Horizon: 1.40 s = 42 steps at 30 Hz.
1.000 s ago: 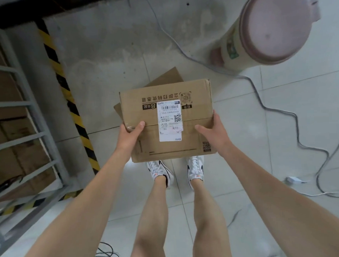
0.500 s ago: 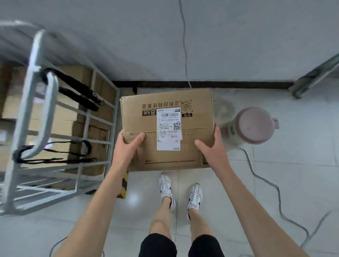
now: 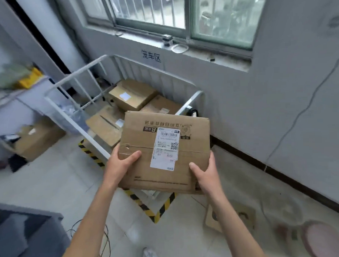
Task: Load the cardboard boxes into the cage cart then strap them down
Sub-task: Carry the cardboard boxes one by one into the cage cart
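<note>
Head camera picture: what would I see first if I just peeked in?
First, the big cardboard box in the middle, gripped by the left hand and right hand at its sides. Behind it stands the white cage cart under the barred window, with other boxes already lying inside.

The cage cart (image 3: 143,73) is open on top, barred at its sides, with boxes (image 3: 133,97) covering its floor.

Head camera looks down toward cage cart (image 3: 153,76)
</note>
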Each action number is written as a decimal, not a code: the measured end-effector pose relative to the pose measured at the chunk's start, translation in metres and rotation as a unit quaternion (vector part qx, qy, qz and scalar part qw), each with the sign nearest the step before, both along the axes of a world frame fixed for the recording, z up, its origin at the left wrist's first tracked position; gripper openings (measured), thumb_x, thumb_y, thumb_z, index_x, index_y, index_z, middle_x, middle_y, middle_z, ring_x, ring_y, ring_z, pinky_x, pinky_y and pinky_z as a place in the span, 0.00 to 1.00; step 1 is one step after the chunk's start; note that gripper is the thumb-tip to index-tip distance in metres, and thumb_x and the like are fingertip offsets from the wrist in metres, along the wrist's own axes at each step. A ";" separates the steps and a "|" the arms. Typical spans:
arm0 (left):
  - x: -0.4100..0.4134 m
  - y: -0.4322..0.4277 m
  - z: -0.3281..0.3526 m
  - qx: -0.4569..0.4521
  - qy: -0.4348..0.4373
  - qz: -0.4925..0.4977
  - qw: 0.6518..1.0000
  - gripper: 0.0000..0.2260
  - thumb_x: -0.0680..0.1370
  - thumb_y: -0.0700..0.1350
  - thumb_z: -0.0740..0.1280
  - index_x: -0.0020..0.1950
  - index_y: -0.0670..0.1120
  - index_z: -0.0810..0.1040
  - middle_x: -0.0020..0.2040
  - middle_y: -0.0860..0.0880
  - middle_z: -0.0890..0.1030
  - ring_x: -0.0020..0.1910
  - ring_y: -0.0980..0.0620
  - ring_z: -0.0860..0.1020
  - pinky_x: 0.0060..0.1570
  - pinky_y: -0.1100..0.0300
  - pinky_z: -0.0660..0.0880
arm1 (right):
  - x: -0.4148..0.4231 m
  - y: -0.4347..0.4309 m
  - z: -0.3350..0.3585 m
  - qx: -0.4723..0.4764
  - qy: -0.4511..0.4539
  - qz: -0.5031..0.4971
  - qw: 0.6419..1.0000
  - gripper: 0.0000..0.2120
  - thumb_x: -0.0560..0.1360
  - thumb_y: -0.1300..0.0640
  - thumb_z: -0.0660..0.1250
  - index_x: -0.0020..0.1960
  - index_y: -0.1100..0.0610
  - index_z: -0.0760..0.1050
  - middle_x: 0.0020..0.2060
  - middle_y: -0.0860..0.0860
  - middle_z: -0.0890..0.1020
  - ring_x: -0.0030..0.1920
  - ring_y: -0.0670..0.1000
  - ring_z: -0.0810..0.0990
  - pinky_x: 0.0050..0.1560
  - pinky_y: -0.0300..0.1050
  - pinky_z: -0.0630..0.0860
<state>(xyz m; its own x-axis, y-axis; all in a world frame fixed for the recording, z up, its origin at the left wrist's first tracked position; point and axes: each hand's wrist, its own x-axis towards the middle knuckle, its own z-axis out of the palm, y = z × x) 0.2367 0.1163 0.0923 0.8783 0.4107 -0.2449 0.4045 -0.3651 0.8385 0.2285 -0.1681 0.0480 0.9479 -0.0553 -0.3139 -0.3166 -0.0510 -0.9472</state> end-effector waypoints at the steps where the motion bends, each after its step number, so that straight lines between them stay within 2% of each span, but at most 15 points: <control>1: -0.007 0.030 0.000 -0.016 0.004 0.015 1.000 0.39 0.62 0.68 0.77 0.70 0.62 0.69 0.60 0.58 0.80 0.59 0.53 0.79 0.60 0.49 0.77 | 0.000 0.029 0.000 -0.002 0.009 0.018 1.000 0.40 0.75 0.49 0.71 0.79 0.45 0.52 0.69 0.45 0.73 0.66 0.48 0.74 0.67 0.54 0.73; 3: -0.021 0.087 -0.004 -0.036 0.013 0.039 0.999 0.35 0.60 0.67 0.77 0.65 0.64 0.72 0.55 0.60 0.82 0.55 0.55 0.81 0.55 0.53 0.78 | -0.002 0.086 -0.004 -0.008 0.037 0.045 0.998 0.42 0.76 0.48 0.71 0.80 0.45 0.49 0.70 0.46 0.72 0.66 0.49 0.74 0.68 0.55 0.72; 5: -0.029 0.136 -0.014 -0.050 0.034 0.059 0.996 0.36 0.60 0.67 0.77 0.65 0.63 0.72 0.53 0.61 0.82 0.54 0.55 0.81 0.55 0.52 0.79 | -0.001 0.137 -0.011 -0.020 0.050 0.058 0.997 0.42 0.76 0.49 0.71 0.80 0.45 0.49 0.70 0.47 0.73 0.66 0.50 0.74 0.68 0.54 0.72; 8: -0.029 0.201 -0.031 -0.055 0.056 0.058 0.995 0.39 0.62 0.67 0.77 0.70 0.58 0.72 0.58 0.55 0.82 0.56 0.52 0.81 0.60 0.46 0.78 | 0.004 0.203 -0.021 -0.051 0.062 0.069 0.994 0.41 0.75 0.47 0.71 0.80 0.45 0.51 0.70 0.48 0.73 0.66 0.51 0.75 0.68 0.56 0.72; 13: -0.005 0.281 -0.046 -0.063 0.076 0.049 0.994 0.39 0.63 0.66 0.77 0.71 0.56 0.71 0.60 0.53 0.82 0.57 0.50 0.81 0.61 0.46 0.77 | 0.015 0.280 -0.028 -0.085 0.060 0.060 0.993 0.39 0.75 0.46 0.71 0.79 0.43 0.53 0.68 0.46 0.75 0.64 0.50 0.76 0.66 0.55 0.73; 18: 0.035 0.333 -0.060 -0.118 0.078 0.025 0.990 0.27 0.70 0.58 0.77 0.66 0.55 0.75 0.58 0.52 0.83 0.54 0.50 0.82 0.59 0.47 0.78 | 0.050 0.336 -0.026 -0.127 0.049 0.025 0.990 0.38 0.73 0.41 0.70 0.77 0.39 0.54 0.67 0.44 0.75 0.63 0.50 0.76 0.59 0.53 0.74; 21: 0.069 0.361 -0.068 -0.132 0.063 0.015 0.989 0.24 0.71 0.56 0.77 0.64 0.54 0.76 0.56 0.53 0.84 0.54 0.50 0.82 0.59 0.47 0.78 | 0.079 0.366 -0.027 -0.161 0.047 0.004 0.986 0.40 0.73 0.39 0.69 0.79 0.39 0.53 0.69 0.43 0.74 0.66 0.51 0.75 0.59 0.52 0.73; 25: 0.134 0.408 -0.069 -0.136 0.053 0.017 0.989 0.25 0.68 0.56 0.77 0.63 0.53 0.78 0.55 0.52 0.85 0.54 0.49 0.83 0.56 0.49 0.79 | 0.139 0.414 -0.029 -0.174 0.057 -0.013 0.983 0.40 0.72 0.37 0.68 0.79 0.40 0.53 0.70 0.45 0.75 0.65 0.53 0.76 0.64 0.58 0.74; 30: 0.214 0.473 -0.066 -0.120 0.055 0.022 0.991 0.24 0.68 0.57 0.75 0.62 0.52 0.78 0.55 0.51 0.85 0.53 0.48 0.83 0.57 0.46 0.78 | 0.216 0.486 -0.027 -0.197 0.062 -0.037 0.978 0.38 0.71 0.37 0.67 0.77 0.39 0.57 0.66 0.45 0.77 0.64 0.54 0.76 0.59 0.55 0.75; 35: 0.274 0.537 -0.064 -0.086 0.062 0.030 0.994 0.23 0.66 0.61 0.73 0.59 0.57 0.79 0.50 0.56 0.86 0.50 0.53 0.83 0.49 0.53 0.77 | 0.272 0.554 -0.028 -0.189 0.061 -0.038 0.979 0.37 0.70 0.34 0.64 0.76 0.37 0.56 0.62 0.42 0.78 0.60 0.51 0.78 0.58 0.57 0.77; 38: 0.311 0.572 -0.067 -0.062 0.068 0.030 0.995 0.22 0.65 0.63 0.73 0.56 0.58 0.81 0.48 0.60 0.86 0.49 0.54 0.83 0.46 0.54 0.76 | 0.304 0.587 -0.027 -0.181 0.060 -0.042 0.981 0.37 0.71 0.34 0.64 0.76 0.36 0.53 0.61 0.40 0.77 0.57 0.47 0.77 0.53 0.53 0.78; 42: 0.388 0.610 -0.068 -0.017 0.090 -0.010 0.996 0.20 0.62 0.66 0.72 0.51 0.61 0.82 0.45 0.60 0.86 0.48 0.53 0.83 0.49 0.51 0.76 | 0.357 0.621 -0.033 -0.168 0.088 -0.072 0.979 0.35 0.71 0.35 0.64 0.75 0.36 0.55 0.59 0.40 0.78 0.57 0.49 0.78 0.51 0.51 0.76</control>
<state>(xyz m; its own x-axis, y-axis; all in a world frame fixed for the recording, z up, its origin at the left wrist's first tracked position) 0.6251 0.7264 0.0239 0.8265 0.3825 -0.4131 0.5429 -0.3473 0.7646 0.5858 0.4533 0.0150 0.8551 -0.3130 -0.4133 -0.5009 -0.2935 -0.8142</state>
